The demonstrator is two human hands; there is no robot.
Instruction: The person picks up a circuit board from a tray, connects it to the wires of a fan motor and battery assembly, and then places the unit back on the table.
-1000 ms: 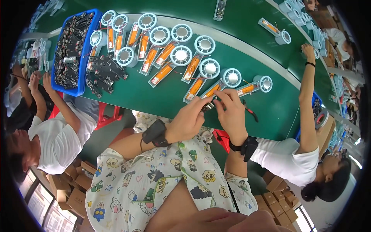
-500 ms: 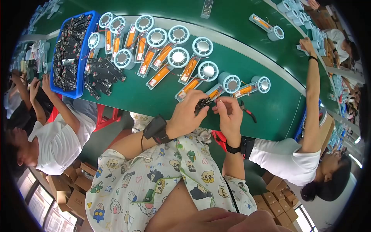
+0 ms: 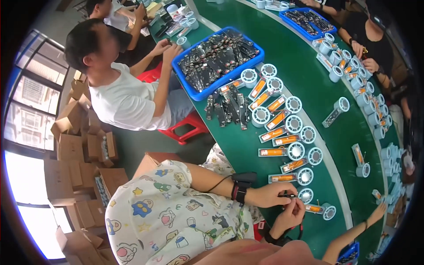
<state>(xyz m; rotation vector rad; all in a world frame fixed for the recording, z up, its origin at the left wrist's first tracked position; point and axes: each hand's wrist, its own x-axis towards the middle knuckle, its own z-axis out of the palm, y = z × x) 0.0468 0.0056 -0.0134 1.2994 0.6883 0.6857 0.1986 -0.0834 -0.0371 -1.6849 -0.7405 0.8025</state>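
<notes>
My left hand (image 3: 267,194) is closed around a small black circuit board (image 3: 287,195) at the table's near edge. Pressed close against it, my right hand (image 3: 289,217) has its fingers pinched together; whatever they grip is too small to make out. Just beyond both hands lie pale blue units with round, slotted heads (image 3: 305,176) and clear housings holding orange battery cells (image 3: 282,178). They form a staggered row along the green table (image 3: 240,152). A red handle (image 3: 301,231), probably of a hand tool, shows partly beside my right wrist.
A blue tray (image 3: 194,95) heaped with black boards stands up the table, with a loose pile of boards (image 3: 229,106) beside it. Single units (image 3: 338,111) sit on the green strip beyond the pale rail. A person in white (image 3: 128,97) sits left; another person's arm (image 3: 353,236) reaches in lower right.
The view has swung to the left, so my hands and the row of units now appear farther right. My right fingertips have come in against the board held by my left hand.
</notes>
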